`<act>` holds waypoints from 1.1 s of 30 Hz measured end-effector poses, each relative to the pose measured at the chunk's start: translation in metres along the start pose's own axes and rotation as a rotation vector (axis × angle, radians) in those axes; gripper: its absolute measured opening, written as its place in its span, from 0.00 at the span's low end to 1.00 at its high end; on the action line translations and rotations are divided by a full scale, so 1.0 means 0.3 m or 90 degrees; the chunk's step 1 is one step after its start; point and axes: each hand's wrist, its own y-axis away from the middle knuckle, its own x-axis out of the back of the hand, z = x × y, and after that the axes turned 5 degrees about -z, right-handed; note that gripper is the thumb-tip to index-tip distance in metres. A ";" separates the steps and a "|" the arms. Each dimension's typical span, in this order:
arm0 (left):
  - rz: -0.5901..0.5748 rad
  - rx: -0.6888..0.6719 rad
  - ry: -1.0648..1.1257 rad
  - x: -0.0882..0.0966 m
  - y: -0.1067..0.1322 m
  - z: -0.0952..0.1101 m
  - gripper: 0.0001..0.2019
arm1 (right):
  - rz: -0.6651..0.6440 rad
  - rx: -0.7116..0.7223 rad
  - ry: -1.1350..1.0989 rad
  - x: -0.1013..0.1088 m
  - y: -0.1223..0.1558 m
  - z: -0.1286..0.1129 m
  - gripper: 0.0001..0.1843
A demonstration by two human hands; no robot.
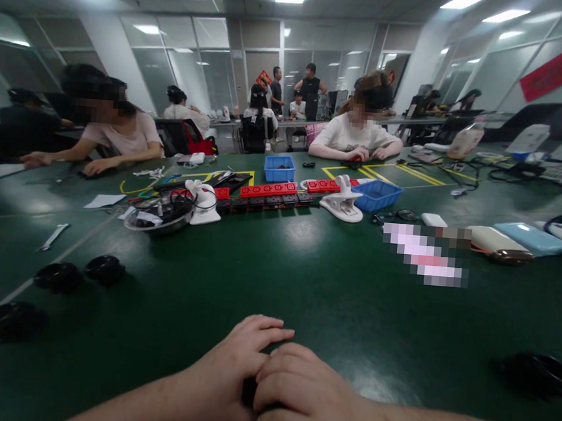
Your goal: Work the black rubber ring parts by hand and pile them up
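Two hands at six o'clock: left hand and right hand, pressed side by side and touching.

Further count on the table:
- four black discs
- two blue bins
- two white clamp stands
- two red socket strips
- one steel bowl of cables
- one small wrench
- one pair of glasses

Three of the discs at eight to nine o'clock, the fourth alone at four o'clock, all well apart from the hands.

Left fingers stretched almost straight and flat, gripping nothing visible. Right fingers curled under into a loose fist; contents impossible to tell.

Between the two hands, a dark spot, small, black and mostly hidden. Thing or shadow: impossible to tell.

Table dark green and glossy, marked with pale lines at nine o'clock and yellow tape at twelve. Bins, stands and strips in a row at twelve o'clock, well beyond the hands.

Two seated co-workers across the table, at ten and one o'clock, hands resting on it. More people behind, sitting and standing.

Open office room: glass partitions, ceiling light panels, red banner at two o'clock.
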 end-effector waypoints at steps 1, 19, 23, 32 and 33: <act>-0.013 0.002 0.000 0.003 0.003 -0.001 0.21 | 0.004 -0.001 -0.001 -0.002 -0.001 0.000 0.14; 0.157 0.157 -0.052 -0.095 -0.007 0.037 0.14 | -0.047 -0.164 -0.001 0.027 0.007 -0.019 0.08; 0.110 0.103 0.023 -0.033 -0.016 0.034 0.17 | -0.045 -0.113 -0.014 0.033 0.003 -0.016 0.10; 0.012 0.026 0.049 0.028 -0.002 0.025 0.29 | -0.022 -0.007 -0.040 0.001 0.002 -0.003 0.19; 0.013 0.025 0.045 0.029 -0.002 0.029 0.31 | -0.017 -0.007 -0.048 0.008 -0.002 -0.006 0.19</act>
